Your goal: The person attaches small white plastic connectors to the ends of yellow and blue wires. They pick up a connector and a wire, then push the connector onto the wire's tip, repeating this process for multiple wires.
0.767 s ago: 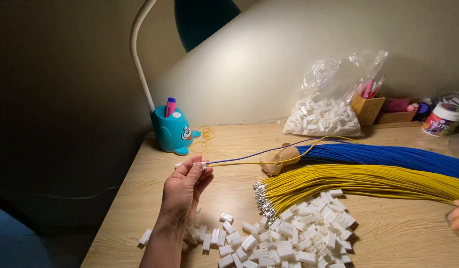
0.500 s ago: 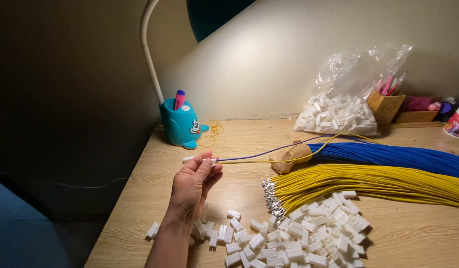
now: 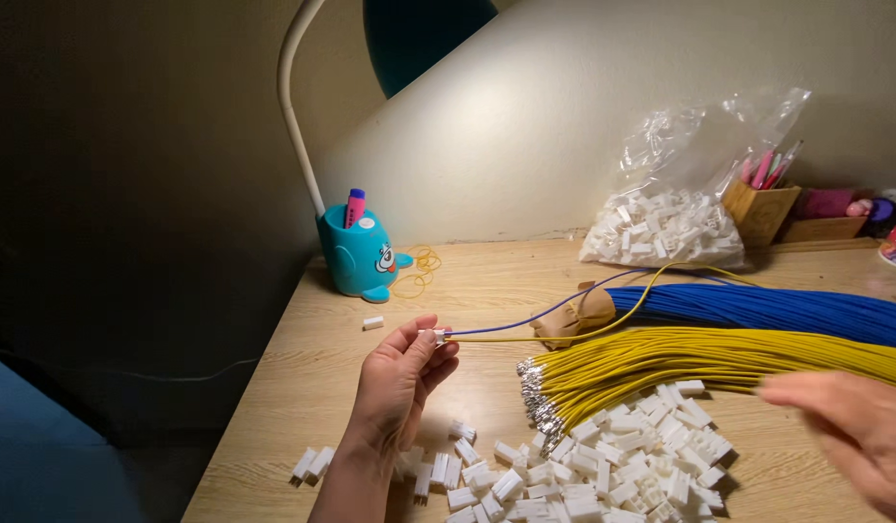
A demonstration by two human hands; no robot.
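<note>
The left hand (image 3: 399, 383) is raised above the pale wooden counter (image 3: 486, 281), palm turned towards the camera. Its thumb and fingers (image 3: 416, 336) are pinched closed on a small white plastic connector housing (image 3: 436, 335). One thin blue wire (image 3: 525, 320) and one thin yellow wire (image 3: 564, 336) leave the housing and run to the right. The long axis of the housing and wires lies roughly left to right, pointing away from the fingertips towards the wire bundles.

The right hand (image 3: 850, 436) is at the lower right edge of the view and is motion-blurred. It hovers above the counter, just right of the heap of loose white plastic housings (image 3: 603, 465). Whether it is open or gripping cannot be determined. The right hand is the nearer one to the heap and to the thick bundle of yellow wires (image 3: 719, 356), whose metal-tipped ends point left. The thick bundle of blue wires (image 3: 787, 312) lies behind, parallel to it.

Containers and packages:
- A clear plastic bag of white housings (image 3: 661, 228) rests against the wall at the rear right.
- A small brown box holding pink pens (image 3: 762, 208) stands just beside the bag.
- A teal animal-shaped pen holder (image 3: 359, 254) with a pink marker stands at the rear left, at the foot of a white lamp arm (image 3: 295, 116).
- Yellow rubber bands (image 3: 421, 263) lie just right of the holder.
</note>
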